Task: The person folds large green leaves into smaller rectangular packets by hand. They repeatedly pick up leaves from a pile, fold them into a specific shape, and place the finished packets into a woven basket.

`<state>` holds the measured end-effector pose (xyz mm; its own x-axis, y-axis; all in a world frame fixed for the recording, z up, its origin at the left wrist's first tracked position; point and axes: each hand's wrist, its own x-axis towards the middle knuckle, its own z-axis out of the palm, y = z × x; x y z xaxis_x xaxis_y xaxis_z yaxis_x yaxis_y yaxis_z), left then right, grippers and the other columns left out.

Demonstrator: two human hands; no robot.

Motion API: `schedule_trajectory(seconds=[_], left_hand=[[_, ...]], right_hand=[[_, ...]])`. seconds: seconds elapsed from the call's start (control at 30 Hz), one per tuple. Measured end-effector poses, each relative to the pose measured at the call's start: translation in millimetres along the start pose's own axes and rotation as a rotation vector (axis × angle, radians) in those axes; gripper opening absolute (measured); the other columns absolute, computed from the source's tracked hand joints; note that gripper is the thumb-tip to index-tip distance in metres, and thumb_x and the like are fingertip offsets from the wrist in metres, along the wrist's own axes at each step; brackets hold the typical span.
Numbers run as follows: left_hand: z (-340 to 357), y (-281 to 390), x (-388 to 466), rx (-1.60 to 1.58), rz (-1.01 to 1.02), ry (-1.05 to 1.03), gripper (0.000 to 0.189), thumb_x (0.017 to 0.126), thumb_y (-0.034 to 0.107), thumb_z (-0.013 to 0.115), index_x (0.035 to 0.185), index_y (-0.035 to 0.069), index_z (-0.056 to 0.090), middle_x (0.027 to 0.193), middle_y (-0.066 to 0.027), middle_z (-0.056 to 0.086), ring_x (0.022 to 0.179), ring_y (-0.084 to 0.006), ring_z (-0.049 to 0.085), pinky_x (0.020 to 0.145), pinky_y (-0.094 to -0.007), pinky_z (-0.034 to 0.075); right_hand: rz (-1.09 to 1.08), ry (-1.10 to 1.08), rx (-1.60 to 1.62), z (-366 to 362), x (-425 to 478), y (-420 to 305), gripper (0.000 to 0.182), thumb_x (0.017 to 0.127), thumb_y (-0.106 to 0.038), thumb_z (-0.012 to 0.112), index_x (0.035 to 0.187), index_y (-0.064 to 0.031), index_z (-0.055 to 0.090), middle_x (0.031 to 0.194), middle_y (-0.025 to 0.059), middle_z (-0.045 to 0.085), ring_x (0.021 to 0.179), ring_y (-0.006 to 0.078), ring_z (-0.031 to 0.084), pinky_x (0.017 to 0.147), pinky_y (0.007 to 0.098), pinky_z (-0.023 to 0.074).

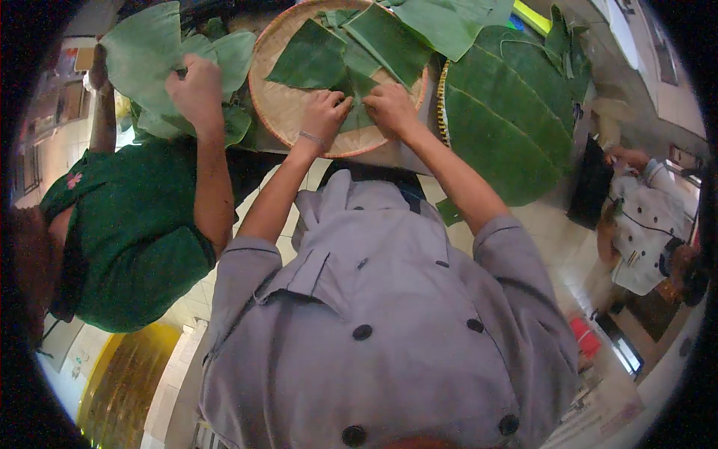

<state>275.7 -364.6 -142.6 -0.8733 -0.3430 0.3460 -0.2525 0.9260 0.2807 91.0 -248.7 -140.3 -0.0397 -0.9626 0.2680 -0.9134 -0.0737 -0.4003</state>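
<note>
A round woven bamboo tray (277, 112) with an orange-red rim lies before me. My left hand (327, 117) and my right hand (391, 108) meet over its near side, fingers curled on a small piece of banana leaf (358, 112) stretched between them. A thin bracelet (311, 138) circles my left wrist. Beyond my hands, a cut leaf piece (311, 56) lies flat in the tray. A folded-looking leaf piece (390, 45) slants across the tray's right side. My fingertips partly hide the piece I hold.
At left, a co-worker in a green shirt (134, 236) holds up a large leaf (143, 62). On my right, a broad banana leaf (505, 123) covers a second tray with a yellow-and-black rim (442, 106). Another person in white (645, 219) stands farther right.
</note>
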Motion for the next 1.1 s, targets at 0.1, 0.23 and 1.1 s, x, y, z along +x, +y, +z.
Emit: schedule_trajectory(seconds=[0.1, 0.23, 1.1], left_hand=[[1.0, -1.1, -4.0, -0.036, 0.003, -0.02, 0.024, 0.081, 0.014, 0.067, 0.104, 0.011, 0.07, 0.105, -0.0046, 0.066, 0.097, -0.0252, 0.062, 0.09, -0.0398, 0.048], [-3.9, -1.0, -5.4, -0.094, 0.023, -0.049, 0.022, 0.082, 0.013, 0.066, 0.103, 0.011, 0.069, 0.105, -0.0051, 0.066, 0.098, -0.0251, 0.062, 0.088, -0.0386, 0.049], [-0.5, 17.0, 1.2, -0.124, -0.148, -0.141, 0.02, 0.089, 0.028, 0.064, 0.101, 0.013, 0.071, 0.108, -0.006, 0.064, 0.103, -0.0269, 0.059, 0.088, -0.0422, 0.048]], right_hand=[[0.059, -0.008, 0.035, 3.2, -2.6, -5.3, 0.015, 0.075, -0.013, 0.066, 0.09, -0.0123, 0.069, 0.087, 0.0104, 0.065, 0.081, 0.0338, 0.065, 0.068, 0.0473, 0.0508], [0.129, -0.065, 0.011, 7.6, 1.4, -14.8, 0.015, 0.077, -0.012, 0.064, 0.091, -0.0117, 0.068, 0.086, 0.0106, 0.064, 0.079, 0.0339, 0.066, 0.066, 0.0474, 0.0513], [0.188, -0.129, 0.162, -3.2, 9.9, -4.8, 0.023, 0.076, -0.013, 0.069, 0.098, -0.0111, 0.075, 0.104, 0.013, 0.067, 0.102, 0.0331, 0.062, 0.087, 0.0461, 0.0488]])
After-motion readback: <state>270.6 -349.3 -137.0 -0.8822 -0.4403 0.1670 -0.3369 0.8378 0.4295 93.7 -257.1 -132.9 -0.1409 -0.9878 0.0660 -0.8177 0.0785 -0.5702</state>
